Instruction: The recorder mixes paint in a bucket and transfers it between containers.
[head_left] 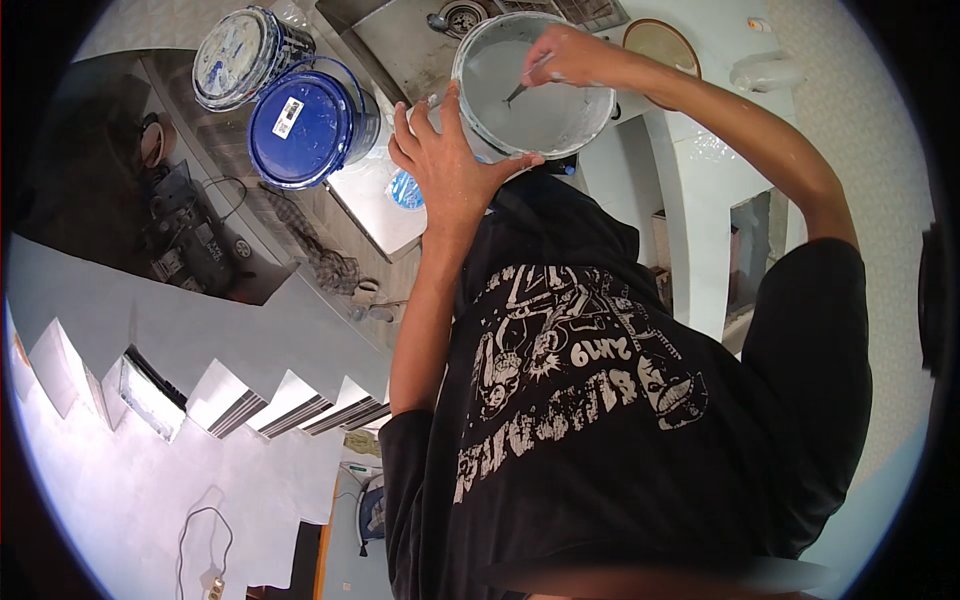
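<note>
A white bucket (470, 118) of pale, smooth paint-like liquid stands at the top centre, its inner wall smeared. Across its near left side, my left hand (452, 160) rests with fingers and thumb spread against the outside and rim. Over the bucket's opening, my right hand (560, 60) is closed around a thin metal tool (516, 94). The tool slants down toward the liquid; its full shape is hidden by my fingers and the liquid. Whitish smears mark my right fingers.
A blue-lidded bucket (300, 132) and a paint-crusted bucket (236, 58) stand to the left. Behind is a sink (390, 40); a round brown-rimmed dish (662, 50) lies on the right counter. Stair steps (225, 395) and a dark machine (195, 245) show at left.
</note>
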